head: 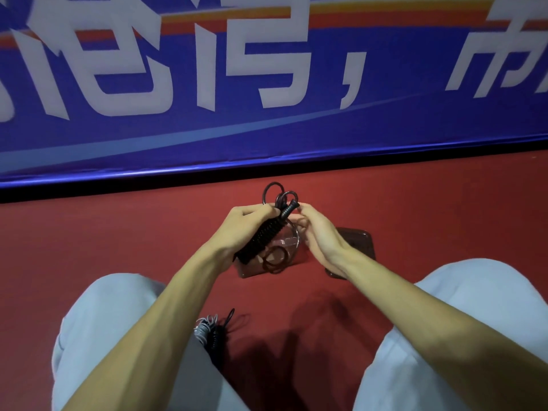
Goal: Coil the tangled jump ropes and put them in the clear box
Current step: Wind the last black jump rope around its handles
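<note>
My left hand grips the black ribbed handles of a jump rope, held above the clear box. Dark rope loops stick up above my fingers. My right hand pinches a strand of the same rope beside the handle tips. More brownish rope loops hang down into the box, which sits on the red floor and is partly hidden by my hands. Close to my legs lies another rope bundle with a grey coiled cord and a black one.
A dark flat lid lies right of the box, partly under my right wrist. A blue banner wall with a black base runs along the far side. My knees in light trousers flank the red floor.
</note>
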A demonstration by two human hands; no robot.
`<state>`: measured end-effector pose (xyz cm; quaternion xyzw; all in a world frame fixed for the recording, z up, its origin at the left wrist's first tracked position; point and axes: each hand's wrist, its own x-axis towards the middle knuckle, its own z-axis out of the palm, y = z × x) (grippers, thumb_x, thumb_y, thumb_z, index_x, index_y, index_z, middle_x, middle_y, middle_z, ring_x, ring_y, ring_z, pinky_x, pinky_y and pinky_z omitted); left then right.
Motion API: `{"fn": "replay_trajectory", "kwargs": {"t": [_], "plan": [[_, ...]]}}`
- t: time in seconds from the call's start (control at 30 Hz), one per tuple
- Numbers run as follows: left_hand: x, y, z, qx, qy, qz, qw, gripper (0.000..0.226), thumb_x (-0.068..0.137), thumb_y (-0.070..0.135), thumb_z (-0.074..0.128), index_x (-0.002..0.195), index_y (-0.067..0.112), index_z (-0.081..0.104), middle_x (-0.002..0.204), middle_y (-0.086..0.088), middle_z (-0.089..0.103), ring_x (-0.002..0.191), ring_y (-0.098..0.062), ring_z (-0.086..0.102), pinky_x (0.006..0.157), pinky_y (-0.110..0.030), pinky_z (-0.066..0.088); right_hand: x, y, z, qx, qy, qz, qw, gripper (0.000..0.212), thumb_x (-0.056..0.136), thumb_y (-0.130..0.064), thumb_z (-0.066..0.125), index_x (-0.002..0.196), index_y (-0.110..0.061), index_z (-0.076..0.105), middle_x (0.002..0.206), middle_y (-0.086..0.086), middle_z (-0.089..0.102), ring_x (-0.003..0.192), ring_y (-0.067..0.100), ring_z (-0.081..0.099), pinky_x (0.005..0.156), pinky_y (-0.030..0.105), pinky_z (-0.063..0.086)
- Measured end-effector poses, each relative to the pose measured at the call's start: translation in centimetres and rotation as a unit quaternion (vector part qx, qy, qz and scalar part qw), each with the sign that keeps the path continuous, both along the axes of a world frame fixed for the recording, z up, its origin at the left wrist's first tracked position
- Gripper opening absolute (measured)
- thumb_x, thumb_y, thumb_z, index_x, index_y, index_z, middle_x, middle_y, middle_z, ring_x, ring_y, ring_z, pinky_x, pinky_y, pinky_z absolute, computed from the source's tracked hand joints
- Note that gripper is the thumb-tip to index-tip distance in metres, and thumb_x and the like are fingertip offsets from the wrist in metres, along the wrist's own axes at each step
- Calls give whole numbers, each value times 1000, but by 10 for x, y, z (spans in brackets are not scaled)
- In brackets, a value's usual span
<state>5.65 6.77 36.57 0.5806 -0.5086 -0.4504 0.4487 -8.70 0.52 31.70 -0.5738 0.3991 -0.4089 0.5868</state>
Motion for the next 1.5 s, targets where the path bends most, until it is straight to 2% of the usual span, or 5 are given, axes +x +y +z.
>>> {"fn": "replay_trajectory", "kwargs": {"t": [0.13, 0.37, 0.87, 1.13, 1.5], "plan": [[2, 2, 2, 16, 16, -16, 1000, 23, 94, 24, 55, 80, 13, 69, 57, -2, 61, 40, -11, 54, 36, -17, 39, 7, -4, -12, -6, 95, -22, 995, 64, 88, -73, 35, 135, -33, 52, 139, -10, 53, 132, 9, 44, 114, 39, 28], [17, -5, 3, 37, 26, 50, 998, 25, 90, 32, 57, 77, 12, 64, 60, -9, 60, 42, -22, 51, 39, -23, 41, 2, 8, -2, 4, 18, 36, 999, 49, 103, -45, 29, 92, -4, 54, 49, 2, 41, 37, 15, 43, 58, 32, 52], [21, -14, -6, 91, 118, 74, 986, 32, 87, 42, 58, 82, 11, 61, 65, -11, 62, 45, -22, 52, 44, -25, 43, -25, 4, 17, -272, 403, 77, 870, 56, 101, -48, 33, 60, -11, 46, 53, -1, 46, 52, 17, 45, 64, 37, 45], [25, -25, -28, -67, -223, 105, 967, 30, 79, 60, 60, 109, 57, 64, 93, 16, 72, 89, -15, 68, 82, -37, 54, -36, 18, 41, -296, 465, 145, 822, 31, 96, -38, 49, 74, -17, 52, 60, -6, 48, 57, 13, 45, 58, 34, 37], [12, -23, -46, -50, -523, -101, 845, 47, 85, 48, 67, 127, 37, 51, 123, 7, 64, 113, -24, 59, 75, -35, 42, -46, 8, 33, -429, 431, 160, 778, 20, 91, -10, 55, 99, -24, 65, 92, -9, 69, 87, 11, 63, 74, 40, 53]]}}
